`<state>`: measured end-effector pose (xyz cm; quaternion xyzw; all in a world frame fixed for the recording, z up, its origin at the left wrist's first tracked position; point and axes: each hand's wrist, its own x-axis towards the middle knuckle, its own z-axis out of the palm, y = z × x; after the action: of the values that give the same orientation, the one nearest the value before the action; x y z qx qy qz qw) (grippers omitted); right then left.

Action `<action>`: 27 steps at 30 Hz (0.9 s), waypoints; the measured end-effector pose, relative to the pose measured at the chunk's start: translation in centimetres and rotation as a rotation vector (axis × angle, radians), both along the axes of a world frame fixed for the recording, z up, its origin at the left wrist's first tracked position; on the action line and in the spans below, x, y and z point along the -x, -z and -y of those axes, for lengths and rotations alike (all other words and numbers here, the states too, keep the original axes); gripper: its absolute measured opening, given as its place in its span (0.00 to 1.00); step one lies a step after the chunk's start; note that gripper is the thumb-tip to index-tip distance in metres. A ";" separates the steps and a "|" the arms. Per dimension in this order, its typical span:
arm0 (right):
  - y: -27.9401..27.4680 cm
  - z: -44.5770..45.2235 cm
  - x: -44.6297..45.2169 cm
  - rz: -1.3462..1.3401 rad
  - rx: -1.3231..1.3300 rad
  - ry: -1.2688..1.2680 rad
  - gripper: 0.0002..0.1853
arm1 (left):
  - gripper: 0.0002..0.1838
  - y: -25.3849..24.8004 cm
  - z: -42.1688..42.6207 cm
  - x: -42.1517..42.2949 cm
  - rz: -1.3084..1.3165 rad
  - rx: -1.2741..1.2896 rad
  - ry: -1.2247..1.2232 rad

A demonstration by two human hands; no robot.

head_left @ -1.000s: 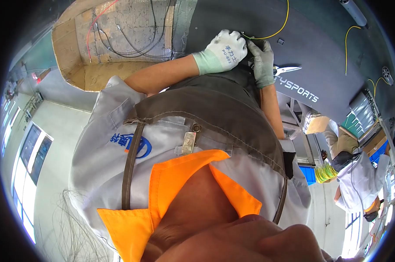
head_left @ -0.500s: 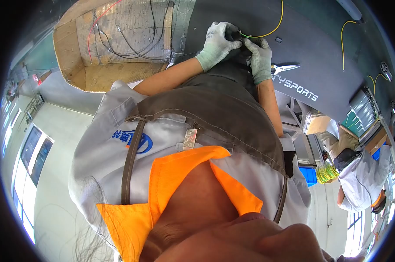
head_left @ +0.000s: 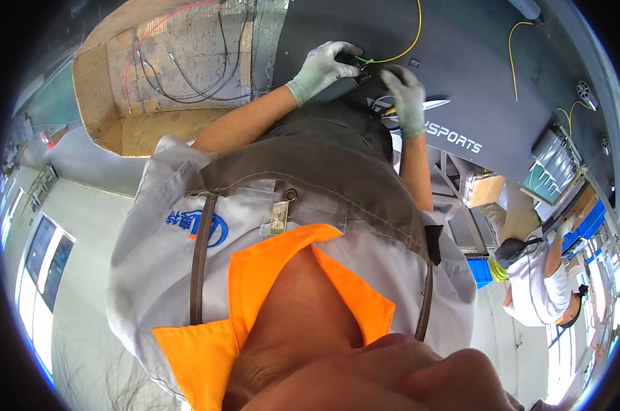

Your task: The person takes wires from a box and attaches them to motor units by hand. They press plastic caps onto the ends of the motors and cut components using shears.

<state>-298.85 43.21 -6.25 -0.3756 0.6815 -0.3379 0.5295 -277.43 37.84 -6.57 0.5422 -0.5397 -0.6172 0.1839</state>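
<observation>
My left hand point(head_left: 321, 72), in a pale work glove, pinches a small black part point(head_left: 362, 71) above the dark panel. A yellow-green wire point(head_left: 414, 42) runs to that part and curves away towards the top. My right hand point(head_left: 405, 99), gloved too, is apart from the part, its fingers loosely extended and slightly blurred. Beneath and beside the right hand lies a pair of scissors point(head_left: 436, 105), blades pointing right; the hand partly hides it. Whether the hand touches the scissors I cannot tell.
At left, a cardboard box point(head_left: 96, 92) contains black cables point(head_left: 207, 88) and a red wire point(head_left: 129, 74). The dark panel point(head_left: 488, 82) with white lettering bears a small black piece point(head_left: 414, 62) and another yellow wire point(head_left: 511, 58). A co-worker point(head_left: 539, 284) is at far right.
My right hand has let go of the black part and moved down towards the scissors. My left hand still grips the part. The whole view has shifted slightly; the co-worker's arm now reaches out.
</observation>
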 end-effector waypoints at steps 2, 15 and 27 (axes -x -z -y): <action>2.9 -0.8 3.8 -0.506 0.167 0.011 0.16 | 0.24 0.7 0.2 0.1 -0.020 -0.025 -0.022; 4.6 3.8 8.0 -0.973 0.314 -0.628 0.11 | 0.23 2.8 -0.4 -0.4 -0.120 -0.073 -0.081; -2.3 5.4 0.3 0.066 -0.064 -0.460 0.16 | 0.24 -0.4 0.0 -0.7 0.029 0.071 -0.036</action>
<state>-299.16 37.86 -3.97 -0.4926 0.5708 -0.1987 0.6262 -276.75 37.86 -6.20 0.5540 -0.5539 -0.5862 0.2063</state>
